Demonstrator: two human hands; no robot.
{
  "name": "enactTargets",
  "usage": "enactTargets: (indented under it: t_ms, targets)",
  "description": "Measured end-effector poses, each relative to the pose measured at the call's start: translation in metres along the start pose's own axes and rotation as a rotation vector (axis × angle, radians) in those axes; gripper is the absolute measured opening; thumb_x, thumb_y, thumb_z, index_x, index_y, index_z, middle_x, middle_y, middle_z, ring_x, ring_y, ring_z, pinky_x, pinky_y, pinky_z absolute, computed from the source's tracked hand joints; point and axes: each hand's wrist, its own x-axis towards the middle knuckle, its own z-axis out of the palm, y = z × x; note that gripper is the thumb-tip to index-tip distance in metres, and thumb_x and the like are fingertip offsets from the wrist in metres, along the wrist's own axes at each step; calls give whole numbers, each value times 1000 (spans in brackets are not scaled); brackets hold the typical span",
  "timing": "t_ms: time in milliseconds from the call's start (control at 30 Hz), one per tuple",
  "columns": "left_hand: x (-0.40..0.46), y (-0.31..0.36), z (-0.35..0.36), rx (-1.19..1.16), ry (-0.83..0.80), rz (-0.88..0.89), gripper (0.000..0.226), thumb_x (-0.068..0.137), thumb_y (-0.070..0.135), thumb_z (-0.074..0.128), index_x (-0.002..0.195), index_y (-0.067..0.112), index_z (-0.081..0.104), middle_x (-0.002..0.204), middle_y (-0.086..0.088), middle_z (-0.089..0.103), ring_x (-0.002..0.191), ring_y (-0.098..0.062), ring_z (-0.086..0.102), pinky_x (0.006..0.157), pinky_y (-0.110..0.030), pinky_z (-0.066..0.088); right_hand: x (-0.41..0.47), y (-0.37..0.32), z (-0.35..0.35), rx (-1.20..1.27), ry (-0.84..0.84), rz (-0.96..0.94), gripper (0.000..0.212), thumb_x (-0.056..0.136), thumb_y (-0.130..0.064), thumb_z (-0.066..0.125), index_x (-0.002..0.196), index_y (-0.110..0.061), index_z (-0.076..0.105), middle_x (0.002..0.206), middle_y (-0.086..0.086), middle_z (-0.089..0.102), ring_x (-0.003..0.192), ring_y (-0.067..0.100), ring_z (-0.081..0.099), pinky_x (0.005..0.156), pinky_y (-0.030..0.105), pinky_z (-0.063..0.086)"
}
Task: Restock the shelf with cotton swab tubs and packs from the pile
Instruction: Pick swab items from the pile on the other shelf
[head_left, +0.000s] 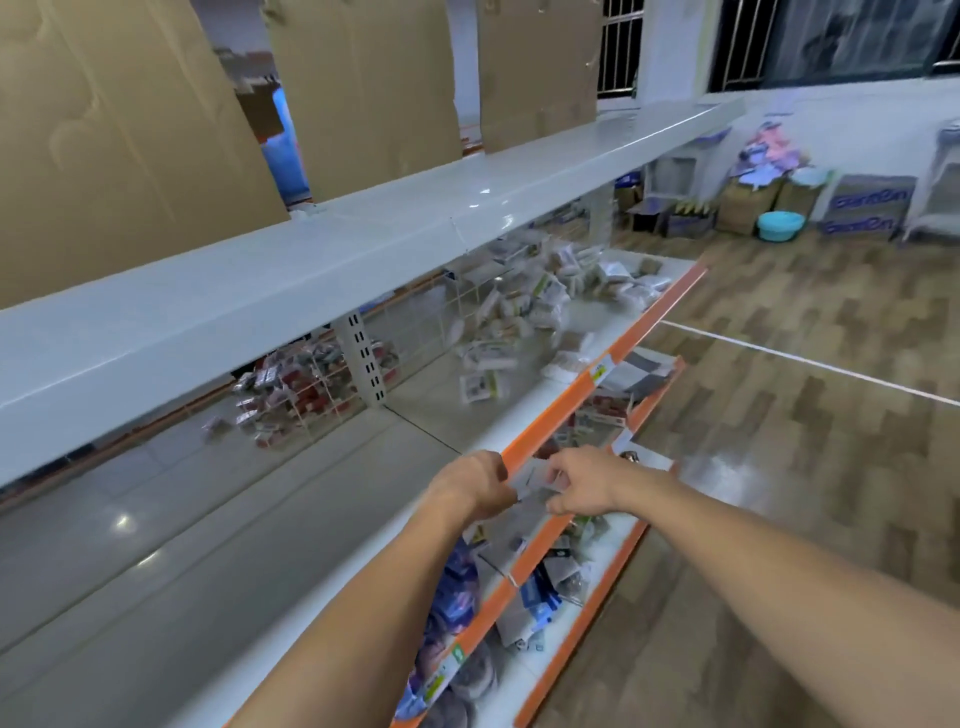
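A pile of white cotton swab packs (540, 306) lies jumbled on the far right part of the white shelf board (218, 519), behind its orange front rail (566, 405). Both of my hands meet at that rail in the lower middle of the view. My left hand (475, 486) and my right hand (584, 486) together pinch a small whitish pack (535, 480) between them, just at the shelf's front edge. The frame is blurred, so the pack's print cannot be read.
A white upper shelf (311, 270) overhangs, with cardboard sheets (374, 88) standing on it. Lower shelves (592, 571) hold mixed packets. A wire grid divider (415, 332) backs the shelf, red packets behind it. Wooden floor, boxes and a teal basin (779, 224) lie to the right.
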Motion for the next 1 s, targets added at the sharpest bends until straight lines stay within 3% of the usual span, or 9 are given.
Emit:
enactTargets:
  t_ms: [100,267,400,533,633,700,800,1000]
  targets:
    - [25,15,-2,-12,-14,32,38,91,29,58,127,19,60,124,-3,65,109,-20,62,94,-35,52,10,22,-7,8,-3,26,47,87,-37,69,129,-21,57,126,1,57,98,15,51,78,27,41]
    - [84,40,-11,-15,-6,77,39,90,33,59,127,20,61,125,-4,65,110,-22,63,94,-35,52,40,58,-35,12,24,63,46,86,-34,69,128,-20,59,103,-6,57,92,17,55,74,28,44]
    - [139,59,-23,-8,15,118,40,89,35,61,126,20,63,126,-7,66,114,-26,62,95,-35,51,70,84,-65,10,65,87,37,85,-32,70,117,-16,65,102,-1,68,93,22,64,77,34,54]
    - [186,79,-35,-38,10,143,38,90,31,59,124,14,63,126,-11,66,116,-26,62,94,-32,50,97,105,-94,33,91,111,40,86,-33,69,121,-16,62,110,4,69,97,22,66,82,34,55]
    - [215,96,-43,-88,15,176,24,90,31,59,101,12,69,107,-13,71,103,-26,66,86,-35,51,116,122,-110,98,127,138,36,85,-30,70,119,-19,63,115,5,66,95,23,67,81,37,59]
    - [234,105,-44,-100,13,182,21,90,31,58,88,12,66,101,-16,70,97,-28,67,84,-38,53,127,134,-119,126,151,147,38,86,-30,70,121,-20,62,120,3,63,102,22,64,82,30,55]
    - [263,114,-45,-81,6,165,35,88,36,58,111,11,67,116,-11,69,105,-27,65,89,-33,53,142,153,-130,136,153,144,44,87,-32,69,128,-19,60,125,3,62,106,19,60,79,24,45]
    - [318,138,-47,-71,10,149,46,85,30,61,129,18,59,131,-4,63,116,-21,61,98,-34,51,175,190,-157,154,155,136,43,89,-29,67,130,-20,59,123,4,62,102,19,63,82,28,53]
